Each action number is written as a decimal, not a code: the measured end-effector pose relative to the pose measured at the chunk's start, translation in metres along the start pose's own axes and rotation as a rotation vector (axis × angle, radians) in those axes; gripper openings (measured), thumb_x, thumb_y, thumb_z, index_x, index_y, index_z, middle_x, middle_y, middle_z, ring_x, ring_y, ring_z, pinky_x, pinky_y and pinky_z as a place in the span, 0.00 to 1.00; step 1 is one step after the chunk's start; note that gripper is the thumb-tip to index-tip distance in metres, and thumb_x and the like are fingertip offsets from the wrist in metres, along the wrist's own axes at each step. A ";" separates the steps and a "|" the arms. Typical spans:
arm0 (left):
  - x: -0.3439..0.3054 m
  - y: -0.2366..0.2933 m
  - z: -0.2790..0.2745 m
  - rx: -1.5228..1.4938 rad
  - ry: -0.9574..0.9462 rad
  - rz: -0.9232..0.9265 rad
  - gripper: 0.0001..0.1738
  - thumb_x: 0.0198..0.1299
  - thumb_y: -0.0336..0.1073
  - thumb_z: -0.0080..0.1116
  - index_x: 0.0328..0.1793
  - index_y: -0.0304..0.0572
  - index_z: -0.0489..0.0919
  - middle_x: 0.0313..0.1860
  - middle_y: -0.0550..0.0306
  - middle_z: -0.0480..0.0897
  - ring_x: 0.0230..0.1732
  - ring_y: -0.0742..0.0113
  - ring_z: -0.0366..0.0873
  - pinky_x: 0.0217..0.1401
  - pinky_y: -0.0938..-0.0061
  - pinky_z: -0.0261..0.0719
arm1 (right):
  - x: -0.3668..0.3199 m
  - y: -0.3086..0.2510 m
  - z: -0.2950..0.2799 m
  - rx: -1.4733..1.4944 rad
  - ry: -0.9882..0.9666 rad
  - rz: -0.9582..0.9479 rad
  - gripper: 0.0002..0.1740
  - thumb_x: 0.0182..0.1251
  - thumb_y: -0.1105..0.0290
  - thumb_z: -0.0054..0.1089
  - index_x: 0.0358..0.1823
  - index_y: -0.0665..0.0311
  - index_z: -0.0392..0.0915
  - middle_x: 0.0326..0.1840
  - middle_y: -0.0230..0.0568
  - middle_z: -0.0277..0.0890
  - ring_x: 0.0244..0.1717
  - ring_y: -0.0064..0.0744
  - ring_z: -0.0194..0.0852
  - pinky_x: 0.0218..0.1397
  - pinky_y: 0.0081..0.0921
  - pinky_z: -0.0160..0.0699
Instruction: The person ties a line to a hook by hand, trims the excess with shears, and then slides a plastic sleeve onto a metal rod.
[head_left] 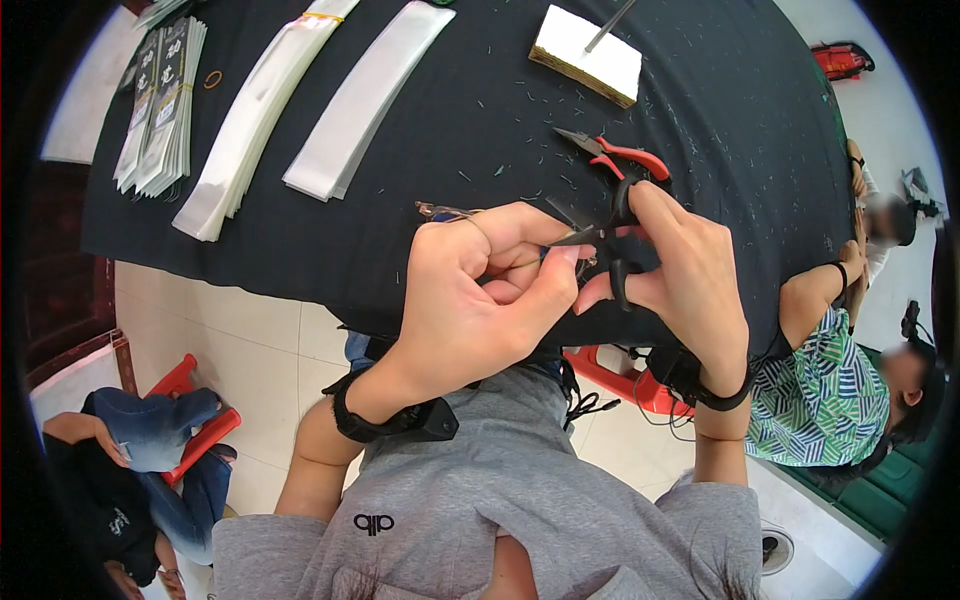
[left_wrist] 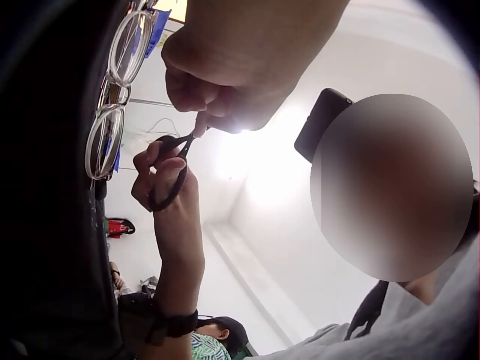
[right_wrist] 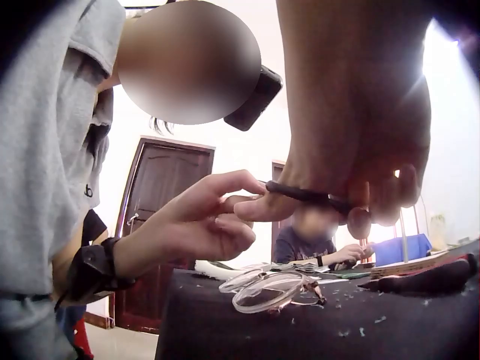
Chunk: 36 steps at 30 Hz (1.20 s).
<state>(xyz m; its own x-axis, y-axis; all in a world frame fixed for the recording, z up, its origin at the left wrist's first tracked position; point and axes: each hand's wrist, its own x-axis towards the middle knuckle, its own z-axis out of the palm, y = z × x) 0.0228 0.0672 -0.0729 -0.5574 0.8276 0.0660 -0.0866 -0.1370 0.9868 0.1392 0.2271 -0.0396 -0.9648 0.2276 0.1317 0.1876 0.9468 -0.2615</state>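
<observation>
My right hand (head_left: 693,265) holds small scissors (head_left: 620,285) with black handles, thumb and a finger through the loops. Their blades point left, right at the fingertips of my left hand (head_left: 480,295). The left thumb and forefinger pinch a thin strand by the blades; what it is made of I cannot tell. A pair of clear-framed glasses (right_wrist: 270,291) lies on the black cloth below the hands; the left hand covers most of it in the head view. Beyond the scissors lie pliers (head_left: 640,158) with red handles.
A white-topped block (head_left: 570,50) with a metal rod stands at the back. Long clear plastic sleeves (head_left: 370,100) and printed packets (head_left: 165,110) lie at the left. Small clippings dot the black cloth (head_left: 480,150). Another person (head_left: 830,390) sits at the right.
</observation>
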 end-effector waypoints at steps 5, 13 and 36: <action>0.000 0.001 0.000 0.016 0.001 -0.020 0.09 0.60 0.24 0.55 0.46 0.27 0.80 0.34 0.56 0.86 0.22 0.94 0.65 0.19 0.94 0.56 | -0.001 -0.001 -0.002 -0.057 0.020 0.012 0.31 0.34 0.49 0.78 0.32 0.60 0.71 0.24 0.31 0.75 0.21 0.34 0.78 0.23 0.26 0.71; 0.001 0.005 0.004 -0.001 0.015 -0.018 0.08 0.61 0.24 0.55 0.43 0.28 0.81 0.33 0.57 0.86 0.21 0.94 0.65 0.19 0.95 0.56 | -0.004 0.000 0.002 -0.001 0.109 0.053 0.27 0.35 0.54 0.78 0.30 0.60 0.72 0.21 0.31 0.74 0.21 0.34 0.78 0.22 0.26 0.70; 0.000 0.005 0.002 0.022 -0.017 0.047 0.08 0.59 0.23 0.56 0.43 0.27 0.82 0.28 0.61 0.83 0.19 0.94 0.61 0.18 0.93 0.52 | -0.002 -0.003 -0.004 -0.003 -0.003 0.033 0.35 0.33 0.48 0.78 0.37 0.62 0.71 0.28 0.34 0.76 0.25 0.37 0.79 0.25 0.27 0.72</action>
<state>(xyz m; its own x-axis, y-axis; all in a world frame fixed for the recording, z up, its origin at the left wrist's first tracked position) 0.0240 0.0670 -0.0675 -0.5463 0.8297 0.1144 -0.0423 -0.1638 0.9856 0.1417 0.2248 -0.0355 -0.9586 0.2583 0.1198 0.2202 0.9393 -0.2630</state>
